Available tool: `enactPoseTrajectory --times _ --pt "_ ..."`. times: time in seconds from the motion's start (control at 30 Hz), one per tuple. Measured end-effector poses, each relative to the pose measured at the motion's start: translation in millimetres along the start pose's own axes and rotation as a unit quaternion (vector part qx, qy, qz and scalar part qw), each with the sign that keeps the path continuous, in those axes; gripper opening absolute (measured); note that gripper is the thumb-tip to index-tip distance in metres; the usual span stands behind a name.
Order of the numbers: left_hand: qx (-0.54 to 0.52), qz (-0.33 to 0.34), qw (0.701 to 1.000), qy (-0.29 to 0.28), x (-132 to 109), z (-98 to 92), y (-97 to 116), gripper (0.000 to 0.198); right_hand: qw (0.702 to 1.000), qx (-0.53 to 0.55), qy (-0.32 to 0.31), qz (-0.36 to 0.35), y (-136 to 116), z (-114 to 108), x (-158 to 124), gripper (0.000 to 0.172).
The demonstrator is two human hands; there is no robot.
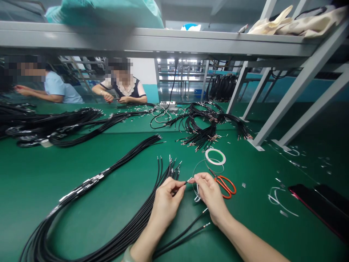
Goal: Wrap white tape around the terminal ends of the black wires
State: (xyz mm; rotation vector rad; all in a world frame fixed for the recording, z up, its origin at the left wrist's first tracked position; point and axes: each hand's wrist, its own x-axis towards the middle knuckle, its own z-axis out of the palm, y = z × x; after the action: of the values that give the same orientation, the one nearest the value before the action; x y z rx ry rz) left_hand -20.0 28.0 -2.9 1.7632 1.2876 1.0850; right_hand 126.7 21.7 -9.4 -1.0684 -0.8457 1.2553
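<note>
From my remote seat, I saw the fingertips of the left hand (166, 203) clenched in a pinch on a thin black cable with a bright metal terminal (186, 181), holding it up just above the mat. The fingers of the right hand (201, 178) were curled close to that terminal, almost touching it. A thin, translucent white strip (196, 194) looped beneath them, but I could not tell whether they gripped it.

Just beyond the hands lay orange-handled steel scissors (225, 185) and a white roll of narrow tape (215, 156). A long bundle of black terminal-tipped cables (131, 225) curved beneath the left hand toward the lower left of the frame.

The glossy green work surface (81, 189) carried more black cable bundles across the middle and upper left, with small metal scraps and white offcuts at right. A dark phone (316, 207) lay at the lower right edge. Two co-workers (122, 87) sat across the bench at upper left, working with their hands. Above ran a grey metal shelf (163, 42) bearing a teal bag and cream cloth bags.
</note>
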Motion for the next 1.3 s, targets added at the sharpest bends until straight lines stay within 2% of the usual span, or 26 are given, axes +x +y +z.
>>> enactPoseTrajectory --times 0.13,0.23,0.3,0.37,0.43,0.53,0.7,0.9,1.3 --pt "0.046 0.057 0.997 0.019 -3.3 1.6 4.9 0.015 1.0 0.001 0.003 -0.008 0.6 3.5 -2.9 0.024" --pt "0.029 0.053 0.998 0.024 -4.5 2.0 8.9 0.014 1.0 0.006 -0.002 -0.03 2.1 4.4 -2.9 0.026" --pt "-0.028 -0.004 0.999 0.018 -3.9 2.0 10.8 0.015 0.999 0.011 -0.011 -0.045 2.6 4.3 -2.0 0.027" --pt "-0.129 -0.101 0.986 -0.003 -2.7 1.8 12.3 0.02 0.998 0.019 -0.02 -0.056 2.1 4.1 -1.2 0.029" --pt "-0.235 -0.19 0.953 -0.028 -1.4 0.8 13.8 0.026 0.997 0.03 -0.031 -0.065 0.8 3.6 -0.9 0.03" --pt "-0.335 -0.241 0.91 -0.047 -0.4 -2.4 16.8 0.027 0.996 0.044 -0.054 -0.058 -2.2 1.5 -0.9 0.036" --pt "-0.381 -0.259 0.886 -0.056 0.8 -7.0 20.1 0.024 0.993 0.049 -0.1 -0.034 -6.8 -2.4 -1.3 0.04" --pt "-0.383 -0.263 0.883 -0.068 1.6 -6.5 19.2 0.026 0.997 0.033 -0.066 -0.037 -11.7 1.7 -4.6 0.031" --pt "-0.395 -0.273 0.872 -0.097 -0.2 -5.5 19.6 0.026 0.994 0.074 -0.079 -0.034 -13.7 1.8 -3.1 0.04"
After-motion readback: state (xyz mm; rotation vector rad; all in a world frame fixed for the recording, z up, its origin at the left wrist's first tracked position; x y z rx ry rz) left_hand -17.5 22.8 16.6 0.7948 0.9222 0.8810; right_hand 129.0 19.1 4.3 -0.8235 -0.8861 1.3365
